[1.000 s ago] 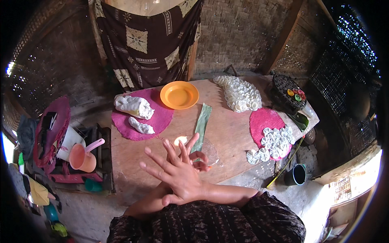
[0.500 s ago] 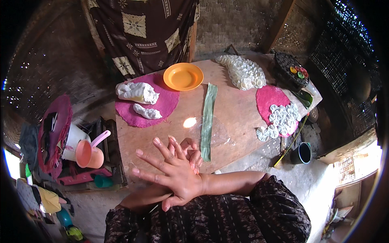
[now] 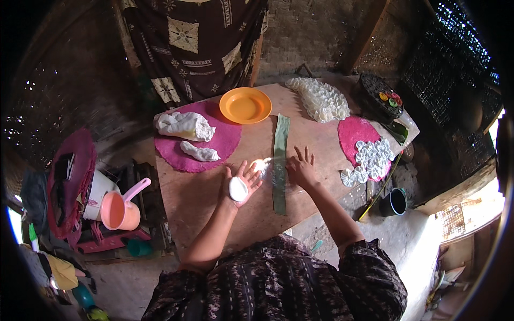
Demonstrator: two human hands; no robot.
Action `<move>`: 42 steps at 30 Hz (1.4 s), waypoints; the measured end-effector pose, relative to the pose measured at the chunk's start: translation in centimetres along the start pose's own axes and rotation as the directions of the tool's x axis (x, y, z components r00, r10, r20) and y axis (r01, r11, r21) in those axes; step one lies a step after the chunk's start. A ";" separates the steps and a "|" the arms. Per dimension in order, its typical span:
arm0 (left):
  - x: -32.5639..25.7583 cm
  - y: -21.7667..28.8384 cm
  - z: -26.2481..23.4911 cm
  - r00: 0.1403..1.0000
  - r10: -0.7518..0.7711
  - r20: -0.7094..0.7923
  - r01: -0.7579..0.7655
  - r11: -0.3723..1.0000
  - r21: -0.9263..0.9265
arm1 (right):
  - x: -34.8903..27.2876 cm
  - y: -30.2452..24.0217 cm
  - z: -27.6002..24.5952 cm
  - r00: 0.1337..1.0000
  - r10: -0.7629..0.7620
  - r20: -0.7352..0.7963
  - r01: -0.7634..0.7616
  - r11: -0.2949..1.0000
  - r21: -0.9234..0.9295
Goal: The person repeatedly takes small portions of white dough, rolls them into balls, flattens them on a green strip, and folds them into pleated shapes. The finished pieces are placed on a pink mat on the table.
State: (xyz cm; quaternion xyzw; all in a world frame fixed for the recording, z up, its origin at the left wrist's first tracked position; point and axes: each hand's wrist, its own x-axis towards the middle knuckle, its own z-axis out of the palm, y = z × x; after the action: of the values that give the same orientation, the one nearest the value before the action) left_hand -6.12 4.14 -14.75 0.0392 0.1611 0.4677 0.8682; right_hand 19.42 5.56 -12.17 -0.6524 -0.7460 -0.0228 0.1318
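The left hand [image 3: 241, 184] lies palm up and spread wide on the wooden table [image 3: 198, 198], with a small white disc of dough [image 3: 237, 189] resting on the palm — no finger is closed on it. The right hand [image 3: 301, 168] is flat, fingers apart, pressing beside a long green leaf strip [image 3: 280, 160] — touching its right edge.

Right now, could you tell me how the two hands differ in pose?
The left hand lies palm up with a white dough disc on it; the right hand lies palm down, fingers spread, empty, against the green leaf strip. Both are over the wooden table.
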 end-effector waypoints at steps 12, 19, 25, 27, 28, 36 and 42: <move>2.5 -3.0 1.7 0.985 0.059 0.159 -0.059 0.998 -0.005 | -1.8 -8.5 -9.8 0.877 -0.094 0.472 -0.478 -0.283 0.832; 1.6 -4.1 3.7 0.985 -0.148 0.089 0.152 0.988 -0.035 | -4.5 -9.8 -6.2 0.959 0.106 0.263 -0.271 0.612 0.743; -1.1 -5.6 3.2 0.857 0.175 0.485 -0.491 0.564 0.664 | -3.6 -6.0 -7.7 0.980 -0.056 0.192 -0.183 0.134 0.974; -1.1 -6.4 3.6 0.835 0.035 0.549 -0.532 -0.202 0.823 | -2.1 -3.3 -6.6 0.966 -0.048 0.255 -0.228 0.316 0.921; -1.9 -7.2 3.6 0.805 -0.022 0.593 -0.570 -0.303 0.763 | -1.8 -2.5 -5.3 0.926 0.029 0.376 -0.344 0.477 0.809; -5.6 -9.3 4.4 0.880 -0.225 0.418 -0.431 -0.750 0.503 | -3.9 -0.1 2.0 0.962 -0.072 0.265 0.021 0.981 0.193; -5.1 -9.1 4.0 0.885 -0.319 0.339 -0.448 -0.781 0.436 | -0.5 1.3 2.0 0.941 -0.116 0.317 0.080 0.989 0.124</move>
State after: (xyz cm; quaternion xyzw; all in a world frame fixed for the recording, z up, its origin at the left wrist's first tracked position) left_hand -0.18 -4.86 -11.76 0.9381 0.2965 0.0709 0.1642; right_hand 20.42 5.65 -14.35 -0.6012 -0.7891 0.1190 0.0419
